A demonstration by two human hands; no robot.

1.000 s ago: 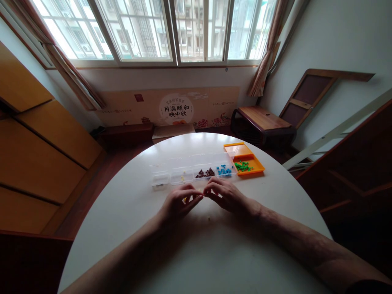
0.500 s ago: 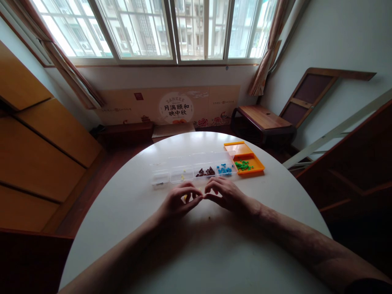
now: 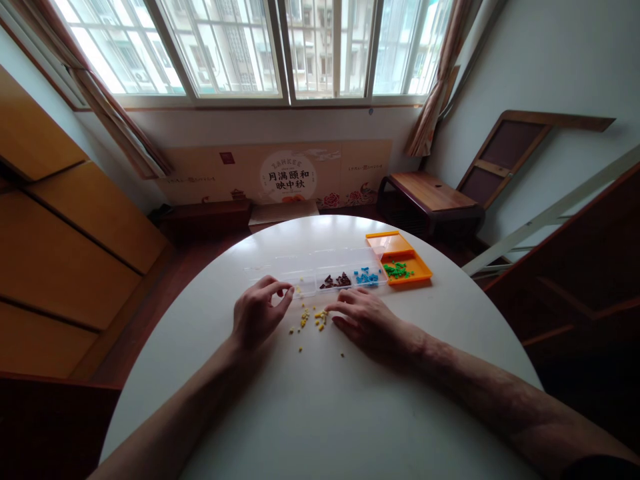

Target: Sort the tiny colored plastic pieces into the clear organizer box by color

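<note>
My left hand [image 3: 257,312] hovers at the near left side of a clear compartment box [image 3: 310,285], its thumb and index finger pinched together. Whatever lies between those fingertips, if anything, is too small to make out. Small yellow pieces [image 3: 321,320] are scattered on the table between my hands. My right hand [image 3: 367,319] rests beside them with thumb and index finger apart, fingertips close to the nearest pieces. In the box, dark brown pieces [image 3: 336,281] and blue pieces [image 3: 367,277] occupy separate compartments, and a few pale yellow bits show in another.
An orange tray [image 3: 424,272] holding small green pieces [image 3: 397,270] stands right of the clear box. One tiny loose piece [image 3: 342,355] lies nearer me on the round white table [image 3: 320,413]. Beyond the table are a wooden stool [image 3: 430,190] and a printed cardboard panel [image 3: 200,160].
My left hand has moved left and up, away from my right hand toward the box, uncovering the yellow pieces. The right hand has stayed nearly in place.
</note>
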